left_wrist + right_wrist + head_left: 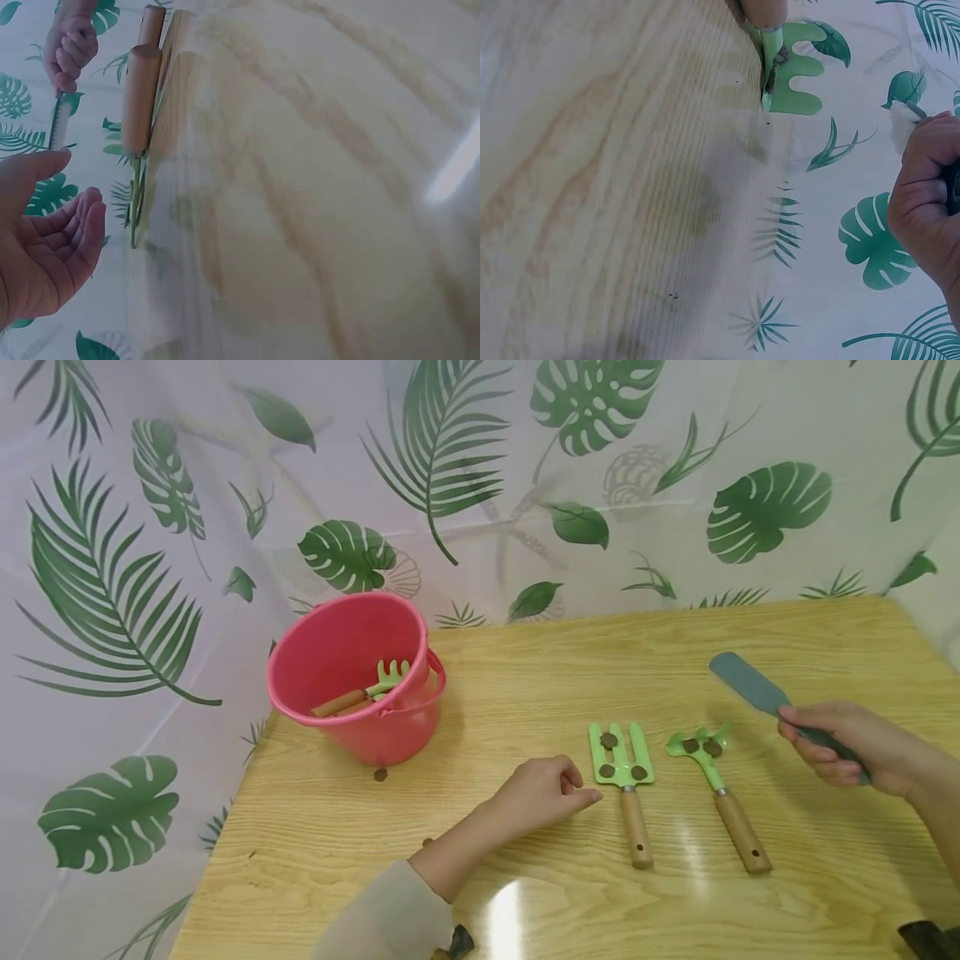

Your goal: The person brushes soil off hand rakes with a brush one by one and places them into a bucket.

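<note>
My right hand (862,747) grips the dark handle of a flat blue-grey brush (750,683), raised above the right side of the table. White bristles (901,129) show on its underside in the right wrist view. My left hand (540,793) hovers with loosely bent fingers and nothing in it, just left of a green garden hand fork (636,827). Brown clumps (607,771) lie on the fork's tines. To its right is a three-pronged hand cultivator (738,827) with a wooden handle and brown clumps on its green head.
A pink bucket (375,739) stands at the back left, holding green tools with wooden handles (341,702). One brown clump (380,774) lies on the wooden table (315,860) before it. A leaf-patterned sheet (480,560) hangs behind and to the left.
</note>
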`<state>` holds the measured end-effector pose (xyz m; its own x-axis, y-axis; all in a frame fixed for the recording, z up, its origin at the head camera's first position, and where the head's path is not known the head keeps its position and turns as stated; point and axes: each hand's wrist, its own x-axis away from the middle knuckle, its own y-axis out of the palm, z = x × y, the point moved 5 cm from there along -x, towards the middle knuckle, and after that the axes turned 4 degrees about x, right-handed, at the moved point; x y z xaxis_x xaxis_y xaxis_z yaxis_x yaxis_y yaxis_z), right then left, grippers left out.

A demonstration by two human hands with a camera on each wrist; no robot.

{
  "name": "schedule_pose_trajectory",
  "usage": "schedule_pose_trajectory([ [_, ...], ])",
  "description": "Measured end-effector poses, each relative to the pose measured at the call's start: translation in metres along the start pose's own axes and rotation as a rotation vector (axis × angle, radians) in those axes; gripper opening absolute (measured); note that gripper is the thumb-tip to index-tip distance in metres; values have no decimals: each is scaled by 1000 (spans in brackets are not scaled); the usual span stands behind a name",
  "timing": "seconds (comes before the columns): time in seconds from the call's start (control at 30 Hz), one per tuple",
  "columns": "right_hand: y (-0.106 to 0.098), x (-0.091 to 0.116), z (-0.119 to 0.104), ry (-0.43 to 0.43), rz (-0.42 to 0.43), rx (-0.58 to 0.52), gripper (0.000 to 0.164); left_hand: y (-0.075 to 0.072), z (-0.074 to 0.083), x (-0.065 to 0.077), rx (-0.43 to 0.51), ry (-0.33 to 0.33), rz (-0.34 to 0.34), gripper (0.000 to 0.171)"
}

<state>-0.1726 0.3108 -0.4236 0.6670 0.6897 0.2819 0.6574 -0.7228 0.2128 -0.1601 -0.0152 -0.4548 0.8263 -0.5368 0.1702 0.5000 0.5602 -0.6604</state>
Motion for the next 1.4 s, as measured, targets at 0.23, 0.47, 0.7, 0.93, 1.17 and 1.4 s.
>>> schedule_pose_trajectory([
  [0.23,-4,-1,-3,12,17,32,44,29,-2,-9,55,-107,-150,36],
  [0.47,-11,1,-5,32,66,73,42,42,9,-17,63,-129,-112,48],
  [0.7,-11,0,-6,23,50,65,43,56,26,-27,-207,-12,-97,64],
  [0.93,-12,3,-1,38,92,79,42,56,33,-30,-348,-104,-121,59],
  [1.17,-20,14,5,66,122,93,43,55,29,-29,-288,-113,-156,48],
  [1.4,-20,14,9,70,123,81,44,54,13,-29,12,-228,-189,38],
])
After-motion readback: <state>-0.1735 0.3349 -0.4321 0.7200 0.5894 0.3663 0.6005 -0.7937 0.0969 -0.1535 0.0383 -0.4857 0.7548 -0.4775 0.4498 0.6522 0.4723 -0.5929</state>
